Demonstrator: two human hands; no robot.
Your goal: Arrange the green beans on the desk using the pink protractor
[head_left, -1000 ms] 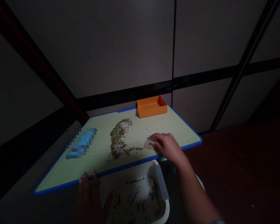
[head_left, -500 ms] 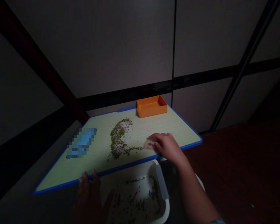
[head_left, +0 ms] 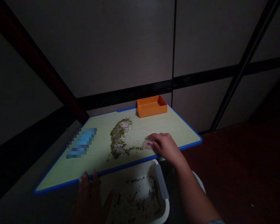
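My right hand (head_left: pixel 164 143) is over the right part of the tabletop, its fingers pinched on a clear, pinkish half-round protractor (head_left: pixel 147 144). The protractor's edge is at the end of a thin trail of small green beans. That trail runs left to a curved heap of green beans mixed with paler grains (head_left: pixel 118 140). My left hand (head_left: pixel 91 196) is in shadow at the near edge of the table, fingers stretched out and thumb apart, holding nothing I can see. Beside it, below the table edge, is a white plastic tub (head_left: pixel 167 209) with dark bits scattered on its bottom.
An orange open box (head_left: pixel 152 110) stands at the back of the pale, blue-edged table (head_left: pixel 177 126). A blurred-out blue item (head_left: pixel 82 143) lies at the left. Behind the table rises a panelled wall (head_left: pixel 126 46); dark red floor (head_left: pixel 235 165) shows at right.
My right hand has shifted slightly left with the protractor, toward the trail of beans. My left hand and the other things look the same.
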